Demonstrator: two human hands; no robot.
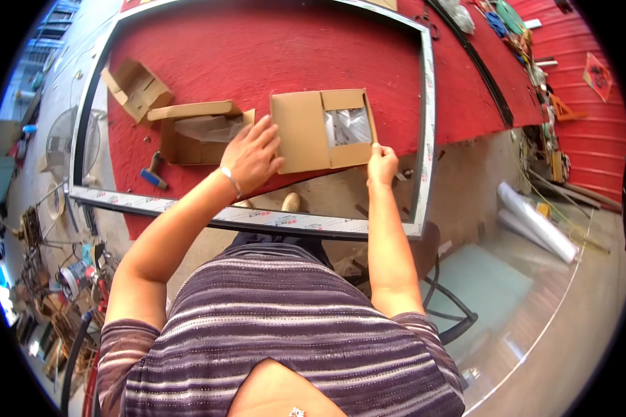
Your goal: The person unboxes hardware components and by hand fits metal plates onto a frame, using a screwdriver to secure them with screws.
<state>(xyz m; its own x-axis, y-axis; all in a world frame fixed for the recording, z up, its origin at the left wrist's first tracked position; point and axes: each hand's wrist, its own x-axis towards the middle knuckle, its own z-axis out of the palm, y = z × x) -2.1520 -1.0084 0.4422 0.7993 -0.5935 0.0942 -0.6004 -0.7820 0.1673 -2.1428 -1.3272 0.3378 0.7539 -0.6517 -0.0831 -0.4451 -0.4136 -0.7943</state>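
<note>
A cardboard box (298,132) lies in the middle of the red table, one wide flap folded out to its left. Through its opening shows a clear plastic bag (348,126) with small contents I cannot make out. My right hand (382,165) is closed on the near right corner of this box. Close by its left edge, my left hand (252,156) has its fingers stretched out and holds nothing; whether it touches the box I cannot tell. Left of that hand stands a second open cardboard box (188,148) with crumpled clear plastic (209,128) in it.
A large rectangular frame (292,221) with white protective film surrounds the boxes. Inside it are another open carton (142,90) and a blue-edged hand tool (153,175) on the red table (215,55). White rolls (539,226) lie on the floor at right; a fan (69,142) stands left.
</note>
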